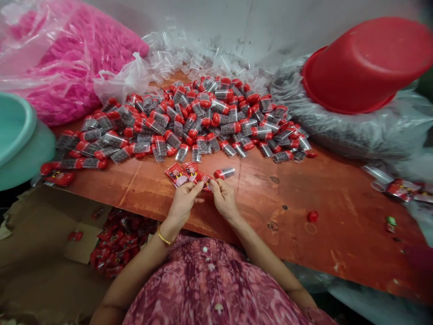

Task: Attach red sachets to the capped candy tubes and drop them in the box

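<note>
Between my two hands is a small strip of red printed plastic wrappers (191, 170), lying near the table's front edge. My left hand (186, 196), with a gold bangle at its wrist, pinches the strip with thumb and fingers. My right hand (223, 196) pinches the strip's right end close beside the left fingertips. Just beyond the right hand lies one clear tube with a red cap (226, 173), dark bits inside it. A large heap of the same red-capped tubes (189, 119) spreads over the table behind.
The reddish wooden table (250, 203) bears a loose red cap (313, 216) at right. Clear empty tubes (216, 58) pile by the wall. Around stand a pink-filled bag (84, 49), a green tub (23, 140), a red bucket (361, 67) and, below, a carton (81, 243) with red packets.
</note>
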Tool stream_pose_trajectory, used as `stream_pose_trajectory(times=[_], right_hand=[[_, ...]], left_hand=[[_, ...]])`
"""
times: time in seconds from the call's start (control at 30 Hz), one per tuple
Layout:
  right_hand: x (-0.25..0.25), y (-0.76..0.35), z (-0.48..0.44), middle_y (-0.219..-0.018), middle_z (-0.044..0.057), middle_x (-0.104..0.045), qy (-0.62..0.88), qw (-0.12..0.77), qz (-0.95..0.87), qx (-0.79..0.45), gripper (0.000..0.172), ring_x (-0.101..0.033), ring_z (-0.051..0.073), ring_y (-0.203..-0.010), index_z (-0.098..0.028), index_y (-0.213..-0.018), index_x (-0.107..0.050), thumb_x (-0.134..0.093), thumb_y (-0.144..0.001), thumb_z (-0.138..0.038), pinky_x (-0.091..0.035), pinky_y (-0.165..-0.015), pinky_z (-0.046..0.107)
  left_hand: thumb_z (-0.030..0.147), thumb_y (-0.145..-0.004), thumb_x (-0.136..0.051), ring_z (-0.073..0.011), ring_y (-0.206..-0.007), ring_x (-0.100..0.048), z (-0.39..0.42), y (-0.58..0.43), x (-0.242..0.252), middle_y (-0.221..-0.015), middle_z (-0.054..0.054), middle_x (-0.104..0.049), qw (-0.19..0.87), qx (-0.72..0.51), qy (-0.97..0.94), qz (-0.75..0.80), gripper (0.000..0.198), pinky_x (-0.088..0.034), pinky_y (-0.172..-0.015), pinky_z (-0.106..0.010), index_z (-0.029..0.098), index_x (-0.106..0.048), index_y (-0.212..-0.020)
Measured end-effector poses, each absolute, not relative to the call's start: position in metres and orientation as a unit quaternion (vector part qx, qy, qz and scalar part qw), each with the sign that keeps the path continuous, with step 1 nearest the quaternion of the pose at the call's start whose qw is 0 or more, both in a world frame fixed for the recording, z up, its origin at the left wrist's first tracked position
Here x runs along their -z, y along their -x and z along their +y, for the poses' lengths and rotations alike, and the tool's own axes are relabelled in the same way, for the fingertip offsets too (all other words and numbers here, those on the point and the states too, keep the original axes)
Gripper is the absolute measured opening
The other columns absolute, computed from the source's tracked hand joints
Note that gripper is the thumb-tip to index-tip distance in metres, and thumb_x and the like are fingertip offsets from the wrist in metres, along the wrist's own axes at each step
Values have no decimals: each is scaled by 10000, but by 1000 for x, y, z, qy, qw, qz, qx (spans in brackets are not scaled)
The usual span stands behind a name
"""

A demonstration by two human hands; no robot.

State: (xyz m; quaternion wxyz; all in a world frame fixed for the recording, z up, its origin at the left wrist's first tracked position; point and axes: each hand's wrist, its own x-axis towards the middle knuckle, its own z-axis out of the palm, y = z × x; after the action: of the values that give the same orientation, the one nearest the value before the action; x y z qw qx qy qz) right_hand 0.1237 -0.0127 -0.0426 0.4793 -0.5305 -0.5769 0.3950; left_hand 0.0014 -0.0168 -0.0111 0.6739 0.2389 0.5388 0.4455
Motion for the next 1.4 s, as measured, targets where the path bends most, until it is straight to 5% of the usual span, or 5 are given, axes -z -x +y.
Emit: stream_pose_trajectory(times=[0.23, 0.4, 0.8, 1.07, 1.4], right_hand=[[43, -134, -14, -651, 5, -546, 479, 399, -692, -364, 299, -494, 133, -610, -198, -722, -513, -329, -918, -330, -396, -589, 250], [31, -186, 24, -1167, 158, -586, 511, 224, -818, -140, 316, -488, 274, -1074, -129, -1120, -534, -435, -873, -298, -343, -905, 416], [48, -199, 11, -1116, 171, -617, 568, 77, -819, -21, 345, -521, 284, -931, -124, -1133, -569, -485, -871, -332, -338, -789, 384], [23, -186, -25, -525, -14, -437, 477, 335, -706, -403, 480, -354, 103, -461, -191, -607, -479, -248, -921, -471, -283, -456, 237], [5, -168, -24, -468, -66, -227, 442, 311, -598, -592, 536, -195, 52, -424, -212, -480, -296, -408, -782, -641, -167, -402, 217]], left_hand=[[452, -381, -834, -74, -509, -561, -18, 0, 16, -575, 12, -635, 647, -477, -185, 565, 437, -477, -472, -173, 126, -640, -597], [396, -369, -854, -77, -508, -572, -8, 5, 8, -567, 24, -641, 660, -505, -128, 541, 422, -471, -480, -173, 132, -616, -596], [256, -629, -768, -95, -521, -596, -2, 6, 6, -601, 25, -654, 702, -502, -56, 502, 214, -498, -519, -211, 162, -594, -710], [349, -599, -782, -97, -533, -601, -7, 6, 6, -611, 17, -652, 702, -494, -98, 504, 287, -494, -531, -210, 160, -595, -707], [435, -473, -817, -99, -589, -581, -10, 6, 3, -638, 6, -635, 681, -483, -193, 515, 403, -501, -564, -218, 125, -621, -640]])
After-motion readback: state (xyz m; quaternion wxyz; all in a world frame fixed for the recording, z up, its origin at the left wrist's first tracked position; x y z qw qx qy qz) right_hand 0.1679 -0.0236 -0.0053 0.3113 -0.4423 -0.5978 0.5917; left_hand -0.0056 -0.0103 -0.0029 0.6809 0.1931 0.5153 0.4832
